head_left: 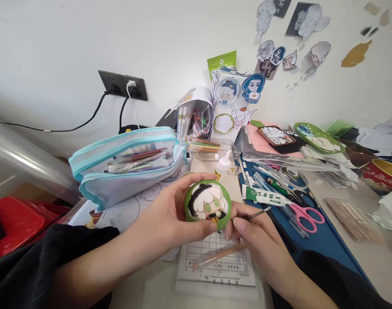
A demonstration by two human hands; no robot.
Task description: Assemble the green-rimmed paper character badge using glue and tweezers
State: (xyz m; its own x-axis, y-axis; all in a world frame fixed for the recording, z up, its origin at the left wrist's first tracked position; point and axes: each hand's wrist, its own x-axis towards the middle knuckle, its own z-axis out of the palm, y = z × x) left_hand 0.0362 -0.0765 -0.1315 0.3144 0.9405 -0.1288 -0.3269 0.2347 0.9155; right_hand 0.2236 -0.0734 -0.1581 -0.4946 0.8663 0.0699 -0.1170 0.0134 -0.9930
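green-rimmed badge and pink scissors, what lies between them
In the head view, the right hand lies between the badge and the scissors, holding a slim tool; toward the scissors are a white-and-green tube and some pens.

A black socket panel (110,82) with a white plug (131,84) sits on the wall (170,38) at left, above a blue-edged pencil case (119,189) with pens (144,156) inside; a red stool (22,223) stands at far left. Stickers (278,55) dot the wall at right, beyond a white box (219,116) with a green packet (221,62) at its top. On the blue mat (324,244) lie pink scissors (307,226) and a white-and-green tube (266,196), with a brown tray (276,135), a green tray (336,148) and a red cup (384,175) farther back and to the right.
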